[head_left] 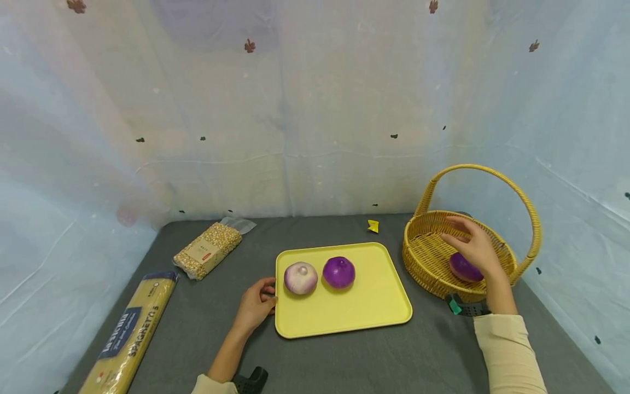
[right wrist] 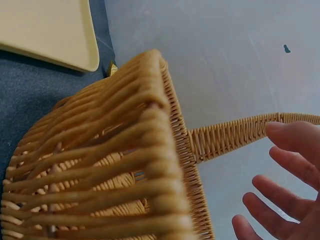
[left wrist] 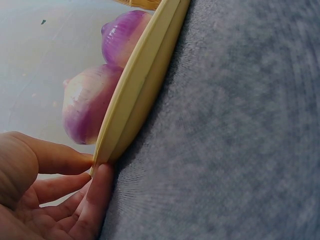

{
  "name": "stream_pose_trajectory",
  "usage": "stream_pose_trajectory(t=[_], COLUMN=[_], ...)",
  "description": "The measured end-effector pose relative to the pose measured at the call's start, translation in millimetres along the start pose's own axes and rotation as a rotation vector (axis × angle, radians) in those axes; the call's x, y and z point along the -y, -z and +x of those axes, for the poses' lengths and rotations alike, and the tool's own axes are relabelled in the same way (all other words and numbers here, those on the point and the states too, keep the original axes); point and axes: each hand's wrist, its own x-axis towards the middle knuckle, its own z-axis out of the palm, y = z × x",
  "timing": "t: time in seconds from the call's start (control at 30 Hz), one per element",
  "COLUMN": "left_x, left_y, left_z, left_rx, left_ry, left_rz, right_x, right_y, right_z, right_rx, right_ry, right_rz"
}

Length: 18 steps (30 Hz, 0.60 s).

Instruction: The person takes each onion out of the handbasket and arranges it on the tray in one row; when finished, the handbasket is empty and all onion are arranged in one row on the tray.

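Note:
A yellow tray (head_left: 364,306) lies on the dark cloth, and my left hand (head_left: 256,305) pinches its left rim between thumb and fingers. On the tray sit a pale purple-and-white onion (head_left: 301,278) and a deep purple onion (head_left: 338,272), side by side. Both onions also show beyond the tray's edge in the left wrist view. My right hand (head_left: 472,246) hovers over a wicker basket (head_left: 428,268) with its fingers spread and nothing held. Inside the basket lies another purple onion (head_left: 465,268), partly covered by the right hand and wrist.
At the left lie a long pack of spaghetti (head_left: 130,334) and a clear bag of yellowish kernels (head_left: 209,250). A small yellow scrap (head_left: 373,226) is behind the tray. The basket's tall arched handle (head_left: 529,208) rises at the right. Pale curtains (head_left: 315,109) hang behind the table.

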Motion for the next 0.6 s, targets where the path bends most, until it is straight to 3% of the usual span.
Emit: stream_pose_trajectory(t=[0.3, 0.6], left_x=[-0.1, 1.0], left_y=[-1.3, -1.0], left_z=[0.4, 0.9], left_rx=[-0.005, -0.004], left_ry=[-0.009, -0.008], left_rz=[-0.001, -0.011], right_x=[-8.7, -19.0], right_y=[0.1, 1.2], right_z=[-3.9, -8.7], right_rx=[-0.033, -0.056], right_ry=[0.002, -0.049], right_rz=[-0.062, -0.096])
